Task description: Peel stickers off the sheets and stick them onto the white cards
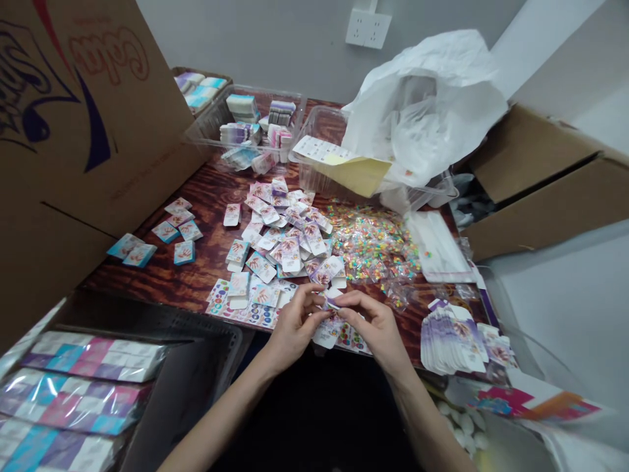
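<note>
You're working at the near edge of the table (209, 262), its dark red-brown top showing a streaky wood grain. Your left hand (293, 322) is curling in from one side, your right hand (376, 324) is closing in from the other, and both are pinching narrowly on a small white-and-purple printed card carton (332, 303). It's sitting right between your fingertips, thin and stiff-edged; your fingers are partly covering it, so how far it's folded you can't tell from here.

Just beyond your hands, a loose heap of small white printed card boxes (289, 252) is spreading out, flat faces and crisp corners tilting every way. Beside it, on your right, crinkly clear plastic sachets with bright multicoloured bits (371, 239) are glinting in a wide pile. Glossy white sheets printed with coloured ovals (265, 316) are lying near your left hand, while a fanned stack of flat white-and-purple cards (452, 337) is resting well to the right of your right hand. Farther back, a rigid clear plastic tub (211, 134) is holding neat bundles, and a crumpled white bag (383, 88) is slumping alongside in soft folds.
</note>
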Available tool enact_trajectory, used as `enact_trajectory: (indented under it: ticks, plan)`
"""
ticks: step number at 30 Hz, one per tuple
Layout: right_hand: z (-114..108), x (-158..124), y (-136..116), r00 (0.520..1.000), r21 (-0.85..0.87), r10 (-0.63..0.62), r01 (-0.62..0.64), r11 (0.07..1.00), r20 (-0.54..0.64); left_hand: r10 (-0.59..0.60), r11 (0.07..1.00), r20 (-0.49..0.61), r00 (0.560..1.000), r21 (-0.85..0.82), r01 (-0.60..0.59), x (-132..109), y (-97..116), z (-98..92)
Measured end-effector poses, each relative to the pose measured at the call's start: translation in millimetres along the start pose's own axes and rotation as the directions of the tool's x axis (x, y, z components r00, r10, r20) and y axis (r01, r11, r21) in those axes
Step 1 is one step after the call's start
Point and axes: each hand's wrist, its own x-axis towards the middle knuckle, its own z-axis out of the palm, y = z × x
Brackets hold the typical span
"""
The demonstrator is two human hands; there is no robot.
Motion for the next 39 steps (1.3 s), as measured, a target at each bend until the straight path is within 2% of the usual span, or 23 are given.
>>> enact_trajectory:
  ticks: [5,7,10,13,17,21,24,26,28,29,31,33,34,36,39]
  plan:
    - [1,2,8,0.981,0.138,0.175,-0.162,0.977,-0.088,-0.017,0.994,0.064,0.998,0.110,0.010,0,1,-2.7]
    - [0,4,10,0.977,0.190,0.197,-0.178,0.966,-0.087,-0.015,0.991,0.076,0.997,0.132,0.005,0,2,-3.7]
    - [-2,5,10,0.977,0.176,0.195,-0.179,0.968,-0.080,-0.009,0.993,0.090,0.996,0.118,-0.002,0,1,-4.3]
    - [-4,2,8,0.990,0.077,0.135,-0.131,0.988,-0.050,0.002,0.998,0.082,0.997,0.060,-0.007,0,0,-4.2]
    - [-3,-5,4,0.997,-0.093,-0.072,0.073,0.993,0.012,0.016,1.000,0.048,0.999,-0.005,-0.015,0,-3,-5.3]
    - [-3,-9,2,0.975,-0.222,-0.208,0.221,0.949,0.080,0.028,0.996,0.054,0.998,0.087,-0.033,-2,-6,-7.0]
    - [-5,-7,11,0.978,-0.228,-0.201,0.209,0.951,0.058,0.072,0.979,0.037,0.997,0.187,-0.077,4,0,-10.4]
    - [-5,-5,22,0.982,-0.257,-0.180,0.160,0.953,-0.059,0.153,0.959,-0.019,0.988,0.245,-0.144,18,10,-17.1]
    - [-1,-3,37,0.965,-0.404,-0.192,0.106,0.908,-0.177,0.296,0.905,-0.100,0.950,0.348,-0.245,39,23,-27.5]
    - [2,-3,44,0.957,-0.513,-0.213,0.083,0.854,-0.198,0.371,0.856,-0.125,0.920,0.429,-0.287,50,30,-33.3]
    - [11,-3,57,0.956,-0.715,-0.241,0.050,0.698,-0.169,0.479,0.718,-0.101,0.872,0.618,-0.322,67,40,-42.6]
    - [19,-4,64,0.962,-0.831,-0.247,0.044,0.555,-0.115,0.535,0.591,-0.079,0.841,0.747,-0.306,72,43,-44.8]
    - [22,-4,65,0.965,-0.861,-0.247,0.046,0.507,-0.093,0.555,0.552,-0.076,0.829,0.779,-0.298,70,42,-42.7]
    - [26,-3,65,0.968,-0.885,-0.241,0.057,0.463,-0.064,0.585,0.535,-0.087,0.807,0.788,-0.303,56,35,-34.1]
    - [25,1,63,0.972,-0.874,-0.219,0.034,0.484,-0.083,0.610,0.559,-0.106,0.785,0.760,-0.332,26,19,-18.6]
